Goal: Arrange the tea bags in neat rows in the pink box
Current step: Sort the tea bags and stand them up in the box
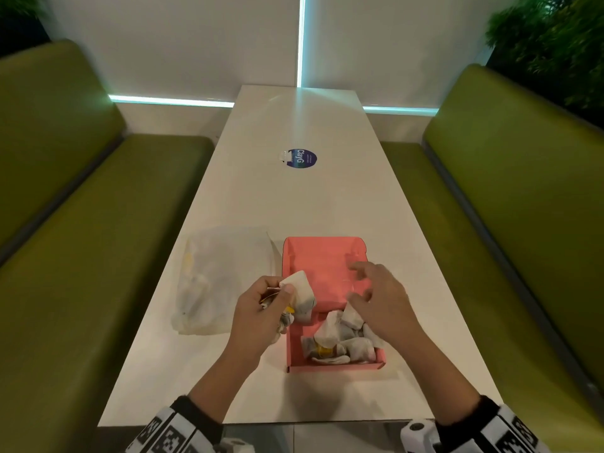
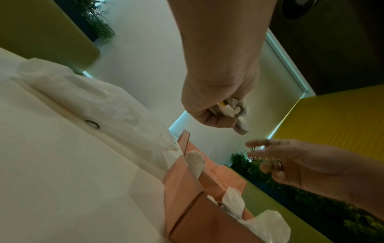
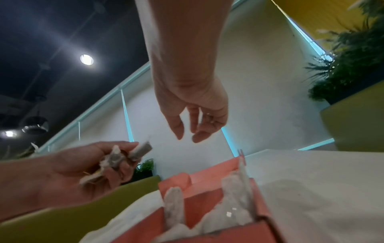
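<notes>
Fingers (image 1: 281, 291) of the left hand (image 1: 261, 318) clench a bunch of tea bags (image 1: 299, 294) at the pink box's (image 1: 322, 256) 9 o'clock edge. The right hand (image 1: 380, 299) hovers over the box, fingers loose, holding nothing. More tea bags (image 1: 340, 341) lie jumbled at its 6 o'clock end (lid open); a clear plastic bag (image 1: 215, 276) rests on the surface (image 1: 294, 197) at 9 o'clock.

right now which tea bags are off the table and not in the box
The bunch of tea bags held in the left hand. The other tea bags lie heaped in the pink box; the right hand holds none.
</notes>
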The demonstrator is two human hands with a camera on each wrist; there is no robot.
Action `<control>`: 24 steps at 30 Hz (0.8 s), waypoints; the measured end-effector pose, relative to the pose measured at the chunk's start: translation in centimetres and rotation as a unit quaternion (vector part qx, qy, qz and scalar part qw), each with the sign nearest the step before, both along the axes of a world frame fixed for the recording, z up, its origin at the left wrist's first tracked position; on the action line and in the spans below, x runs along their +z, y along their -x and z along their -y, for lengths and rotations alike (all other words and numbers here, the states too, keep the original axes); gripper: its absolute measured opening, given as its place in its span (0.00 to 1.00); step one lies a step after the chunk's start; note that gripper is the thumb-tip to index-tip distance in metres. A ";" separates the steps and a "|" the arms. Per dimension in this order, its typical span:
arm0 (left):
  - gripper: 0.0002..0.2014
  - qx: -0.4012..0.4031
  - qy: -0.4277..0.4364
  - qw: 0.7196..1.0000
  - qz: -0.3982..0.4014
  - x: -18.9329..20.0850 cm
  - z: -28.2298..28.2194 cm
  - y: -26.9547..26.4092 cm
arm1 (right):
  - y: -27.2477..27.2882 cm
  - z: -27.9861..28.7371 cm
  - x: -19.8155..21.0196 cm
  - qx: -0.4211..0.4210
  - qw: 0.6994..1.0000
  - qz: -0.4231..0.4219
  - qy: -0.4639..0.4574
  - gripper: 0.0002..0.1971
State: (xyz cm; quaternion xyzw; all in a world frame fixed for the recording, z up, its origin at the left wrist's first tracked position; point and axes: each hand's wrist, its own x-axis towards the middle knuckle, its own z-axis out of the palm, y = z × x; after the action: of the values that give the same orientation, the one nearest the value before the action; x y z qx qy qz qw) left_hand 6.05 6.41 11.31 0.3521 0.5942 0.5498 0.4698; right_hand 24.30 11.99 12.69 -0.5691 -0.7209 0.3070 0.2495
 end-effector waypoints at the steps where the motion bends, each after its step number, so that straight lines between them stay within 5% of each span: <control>1: 0.04 -0.002 0.001 1.000 0.009 0.1 0.0 -0.2 | 0.4 0.4 0.3 0.052 0.997 -0.054 -0.003 0.27; 3: 0.05 -0.008 0.006 1.000 0.020 0.2 0.1 -0.4 | 1.2 1.2 0.6 0.170 0.981 -0.085 -0.036 0.30; 5: 0.06 -0.010 0.016 0.999 0.046 0.2 0.1 -0.4 | 1.8 1.4 0.1 0.242 0.962 -0.018 -0.126 0.27; 8: 0.06 -0.024 0.035 0.995 0.091 0.1 0.2 -0.2 | 2.3 1.1 -0.8 0.237 0.953 -0.015 -0.188 0.08; 11: 0.06 -0.029 0.046 0.993 0.102 0.0 0.3 0.1 | 2.4 0.9 -1.1 0.216 0.956 -0.044 -0.193 0.09; 18: 0.08 0.008 0.047 0.998 0.037 -1.1 0.2 0.9 | 2.0 0.4 -0.1 0.095 0.987 -0.130 0.010 0.06; 24: 0.13 -0.111 0.033 0.993 0.023 0.0 0.9 0.7 | 1.5 0.4 0.3 0.024 0.966 -0.221 0.128 0.06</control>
State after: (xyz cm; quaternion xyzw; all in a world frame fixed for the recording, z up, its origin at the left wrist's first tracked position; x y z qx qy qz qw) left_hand 5.32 5.47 11.31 0.3876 0.5582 0.4827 0.5524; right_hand 22.79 11.63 12.97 -0.4971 -0.6155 0.5209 0.3205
